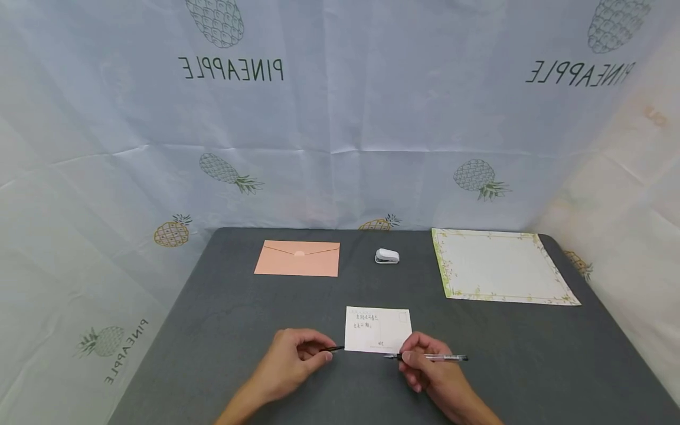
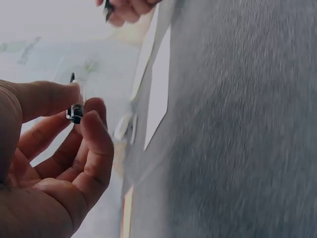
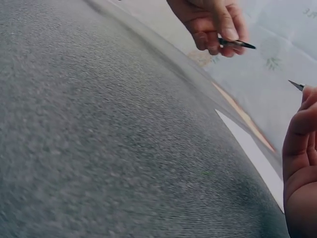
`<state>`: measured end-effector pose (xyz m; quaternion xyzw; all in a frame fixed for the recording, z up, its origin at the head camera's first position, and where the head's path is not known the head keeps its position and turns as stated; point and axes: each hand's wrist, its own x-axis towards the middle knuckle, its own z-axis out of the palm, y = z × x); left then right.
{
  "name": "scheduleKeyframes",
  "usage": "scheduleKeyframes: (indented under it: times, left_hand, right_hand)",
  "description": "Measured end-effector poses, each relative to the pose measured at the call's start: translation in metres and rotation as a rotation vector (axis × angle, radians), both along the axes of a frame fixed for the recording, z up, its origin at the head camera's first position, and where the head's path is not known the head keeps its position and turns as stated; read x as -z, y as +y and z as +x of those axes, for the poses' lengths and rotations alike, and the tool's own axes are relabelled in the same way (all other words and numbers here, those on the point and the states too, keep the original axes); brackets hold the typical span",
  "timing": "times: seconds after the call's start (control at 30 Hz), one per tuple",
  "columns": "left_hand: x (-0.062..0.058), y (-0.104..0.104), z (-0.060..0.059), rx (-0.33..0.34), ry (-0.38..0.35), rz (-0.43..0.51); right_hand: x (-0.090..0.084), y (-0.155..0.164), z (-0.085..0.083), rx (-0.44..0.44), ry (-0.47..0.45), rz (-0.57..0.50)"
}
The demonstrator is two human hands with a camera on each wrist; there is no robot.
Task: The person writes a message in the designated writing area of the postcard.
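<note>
Pen (image 1: 432, 357) pinched in right hand (image 1: 430, 369), cap (image 1: 333, 349) pinched in left hand (image 1: 289, 360), beside postcard (image 1: 378, 329)

One envelope (image 1: 297, 258), one stapler (image 1: 386, 256), one bordered sheet (image 1: 502, 265), one postcard (image 1: 378, 329), one pen (image 1: 432, 357), one pen cap (image 1: 333, 349).

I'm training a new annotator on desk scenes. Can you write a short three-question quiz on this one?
1. True or false: the pen cap is on the pen.
2. Which thing lies farthest to the person's right on the table? A) peach envelope B) small white stapler C) floral-bordered sheet
3. Fill in: the written card lies between the two ____.

Key
1. False: the left hand pinches the cap, the right hand holds the pen.
2. C
3. hands
</note>
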<state>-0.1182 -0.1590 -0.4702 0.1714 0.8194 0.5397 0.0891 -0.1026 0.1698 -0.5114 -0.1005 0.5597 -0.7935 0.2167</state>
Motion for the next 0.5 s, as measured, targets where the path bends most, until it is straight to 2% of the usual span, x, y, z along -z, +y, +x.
scheduleKeyframes:
  times: [0.23,0.5]
  left_hand:
    - [0.0,0.018,0.004,0.023,-0.013,0.018]
    - [-0.002,0.033,0.004,0.065,-0.062,0.031]
  right_hand:
    - [0.002,-0.004,0.002,-0.07,-0.003,-0.088]
    - [0.003,-0.014,0.006,-0.075,-0.014,-0.105]
